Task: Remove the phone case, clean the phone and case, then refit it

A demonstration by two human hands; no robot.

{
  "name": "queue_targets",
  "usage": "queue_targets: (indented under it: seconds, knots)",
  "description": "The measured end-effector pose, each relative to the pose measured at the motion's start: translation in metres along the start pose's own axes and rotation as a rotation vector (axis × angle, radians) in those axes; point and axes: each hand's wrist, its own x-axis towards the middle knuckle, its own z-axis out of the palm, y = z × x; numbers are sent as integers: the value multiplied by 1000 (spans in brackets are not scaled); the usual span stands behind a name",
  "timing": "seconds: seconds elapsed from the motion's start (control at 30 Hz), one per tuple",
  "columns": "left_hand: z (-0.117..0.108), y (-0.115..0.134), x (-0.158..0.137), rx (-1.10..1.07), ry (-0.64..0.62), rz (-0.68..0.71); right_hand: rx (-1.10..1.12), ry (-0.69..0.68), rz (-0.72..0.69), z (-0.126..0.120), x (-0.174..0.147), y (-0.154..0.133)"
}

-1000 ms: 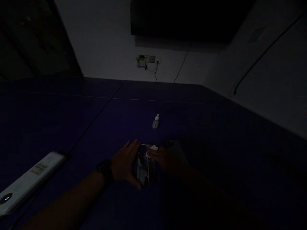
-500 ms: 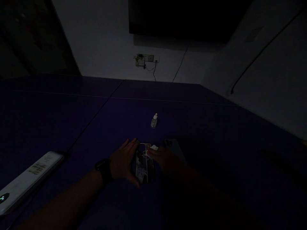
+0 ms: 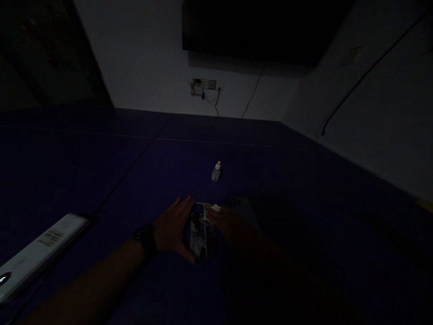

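Note:
A patterned phone case (image 3: 199, 239) with a large cutout at its top lies flat on the dark blue-purple surface. My left hand (image 3: 173, 228), a black watch on its wrist, rests along the case's left side, fingers stretched forward to the top corner and thumb near the bottom edge. Pinched in my right hand (image 3: 230, 223) is a crumpled white tissue (image 3: 215, 207), pressed on the upper right of the case. Partly behind that hand lies a dark phone (image 3: 246, 210), camera lenses up. Ahead stands a small clear dropper bottle (image 3: 215, 174) with a white top.
At left lies a long white device (image 3: 43, 253) with a small round display at its near end. A wide dark screen (image 3: 264, 27) hangs on the far wall above sockets (image 3: 206, 84) and cables. A dark cord (image 3: 365, 79) runs down the right wall.
The view has shifted slightly. Both hands stay in nearly the same place on the phone case, with the tissue still under the right fingers.

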Motion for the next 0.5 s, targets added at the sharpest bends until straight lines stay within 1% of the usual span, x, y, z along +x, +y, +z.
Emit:
queue_targets:
  seconds: [0.17,0.2,0.37,0.43,0.5]
  knots:
    - [1,-2,-1,1,26,3,-38,22,120,-5,19,2]
    - [1,-2,-1,-3,27,6,-36,16,116,-5,19,2]
    - [0,-2,0,-14,16,5,15,-7,-11,-6,-2,-4]
    - [0,-2,0,-15,11,-2,6,0,-2,-4,-4,-5]
    - [0,-1,0,-18,4,-2,-13,20,48,-2,3,-2]
